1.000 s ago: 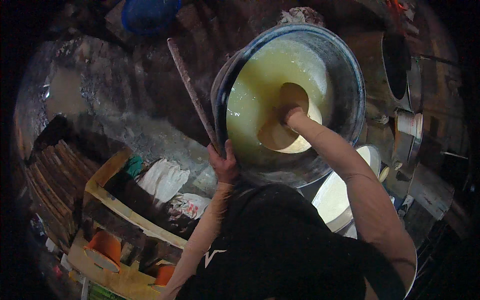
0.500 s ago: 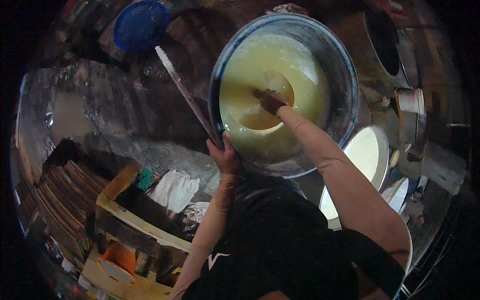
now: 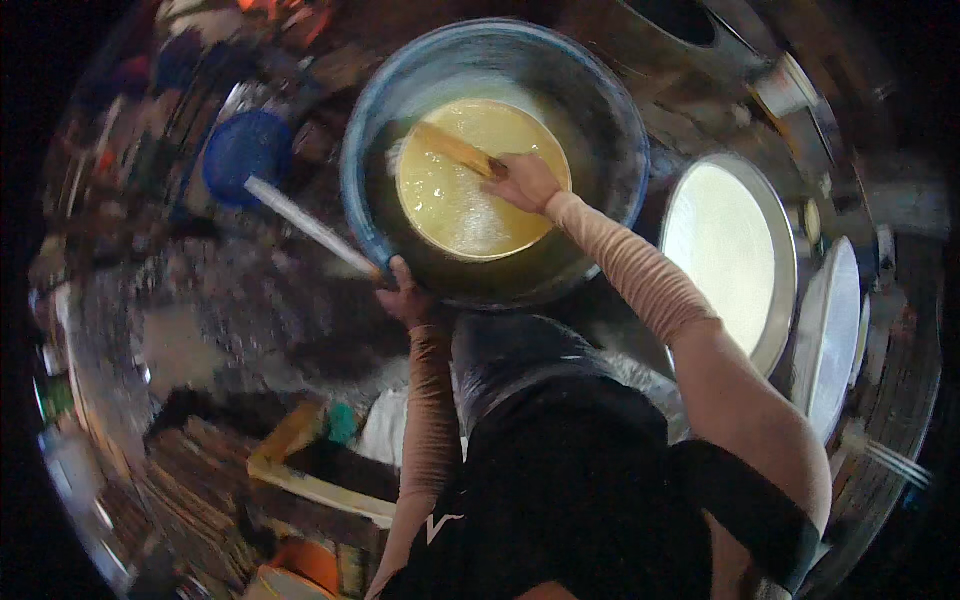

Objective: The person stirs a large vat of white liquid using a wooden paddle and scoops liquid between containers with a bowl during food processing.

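- The right hand (image 3: 528, 184) has its grip closed round one end of a wooden handle (image 3: 452, 148), which slants away from it over the round pan.
- The round pan (image 3: 478, 258) sits inside the outline of the big tub (image 3: 357, 150); whether it touches anything below cannot be told.
- The left hand (image 3: 405, 298) is at the tub's near-left rim, by the near end of a pale stick (image 3: 315, 229); I cannot tell whether that grip holds the stick, the rim or both.
- For good handling, my judgement is that the pan wants to be level and moved slowly, since its pale yellow liquid (image 3: 480, 205) seems to lie close to the edge and would slop easily.
- A firm wrist would help too: the handle is taken at one end, so the weight may twist it.
- A steady left hand at the rim should stop the tub rocking.
- The tub has a blue-grey wall; around the pan its inside is too dark to read.
- Just right of the tub, a wide basin (image 3: 785, 265) contains smooth, creamy-white stuff (image 3: 725, 260).
- Beyond that, a shallow pale vessel (image 3: 835, 330) stands steeply tilted in view, its contents unclear.
- Beyond the stick's far end lies a round blue object (image 3: 240, 150), blurred.
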{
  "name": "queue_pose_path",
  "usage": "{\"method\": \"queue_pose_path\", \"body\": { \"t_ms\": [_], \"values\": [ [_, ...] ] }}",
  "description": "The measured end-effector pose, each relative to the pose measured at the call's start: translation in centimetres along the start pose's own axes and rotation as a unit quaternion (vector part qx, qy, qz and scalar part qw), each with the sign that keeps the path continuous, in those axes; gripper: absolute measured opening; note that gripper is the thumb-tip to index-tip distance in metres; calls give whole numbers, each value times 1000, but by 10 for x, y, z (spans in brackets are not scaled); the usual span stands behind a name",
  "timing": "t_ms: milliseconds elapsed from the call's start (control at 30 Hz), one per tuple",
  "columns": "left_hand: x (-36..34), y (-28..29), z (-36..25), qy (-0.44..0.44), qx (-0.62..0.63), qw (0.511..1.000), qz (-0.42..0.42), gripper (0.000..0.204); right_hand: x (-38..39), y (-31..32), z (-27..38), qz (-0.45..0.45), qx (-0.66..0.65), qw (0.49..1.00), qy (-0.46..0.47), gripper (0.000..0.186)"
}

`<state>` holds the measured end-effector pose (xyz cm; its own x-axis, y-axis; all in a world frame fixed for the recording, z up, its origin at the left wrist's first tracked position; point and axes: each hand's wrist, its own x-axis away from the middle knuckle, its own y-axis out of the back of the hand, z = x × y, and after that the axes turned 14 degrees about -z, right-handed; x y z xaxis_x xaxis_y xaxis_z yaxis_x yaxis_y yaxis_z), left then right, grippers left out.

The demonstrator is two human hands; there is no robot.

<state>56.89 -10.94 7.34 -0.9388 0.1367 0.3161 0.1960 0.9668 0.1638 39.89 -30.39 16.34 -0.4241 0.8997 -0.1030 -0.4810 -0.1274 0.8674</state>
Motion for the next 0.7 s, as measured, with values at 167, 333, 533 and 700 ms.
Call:
{"method": "queue_pose_path", "body": {
  "t_ms": [167,333,533,700],
  "values": [
    [-11,5,7,-41,-187,979,-61,51,30,78,-9,-75,-37,995,54,39],
    [3,7,-5,50,65,996,23,64,90,171,-33,-151,-39,985,72,40],
    [42,5,-22,19,-35,999,-15,72,186,262,-114,-151,-4,988,11,33],
    [-109,20,80,-290,-177,935,103,66,268,309,-212,-120,37,992,-6,32]
  ]
}}
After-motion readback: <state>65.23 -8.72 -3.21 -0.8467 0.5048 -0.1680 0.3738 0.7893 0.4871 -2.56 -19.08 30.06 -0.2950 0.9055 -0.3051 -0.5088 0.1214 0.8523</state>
